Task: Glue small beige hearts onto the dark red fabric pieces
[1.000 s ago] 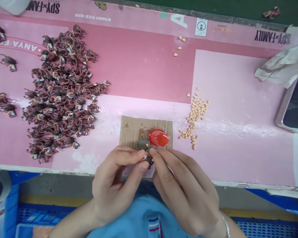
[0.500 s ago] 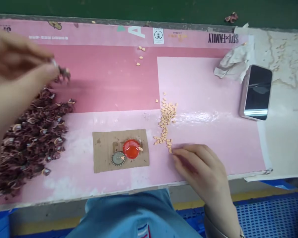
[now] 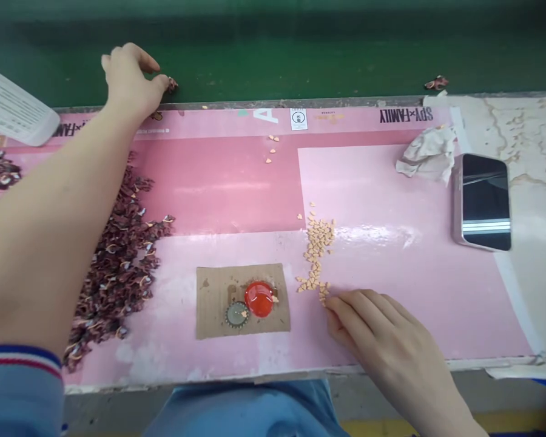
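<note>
My left hand (image 3: pixel 136 76) reaches over the green surface, thumb and fingers apart. A small dark reddish-brown figure-like piece (image 3: pixel 171 84) lies right by its thumb tip. Under my left forearm spreads a big heap of similar pieces (image 3: pixel 122 255). My right hand (image 3: pixel 377 337) rests on the pink sheet with its fingers pinched together, and its fingertips touch the lower end of a trail of tiny tan heart-shaped pieces (image 3: pixel 318 243). What the pinch may hold is hidden. Left of it, a red dish (image 3: pixel 259 298) and a bottle cap (image 3: pixel 236 314) sit on a cardboard piece (image 3: pixel 209 282).
A phone (image 3: pixel 485 203) and a crumpled tissue (image 3: pixel 428 155) lie to the right. At the upper left is a white container with printed text (image 3: pixel 16 103). Another dark piece (image 3: pixel 437 82) lies on the green surface (image 3: pixel 300 60) beyond the table edge.
My left hand has moved forward and right, from above the heap to the green surface, and let go of the dark piece it held. My right hand stays by the tan hearts.
</note>
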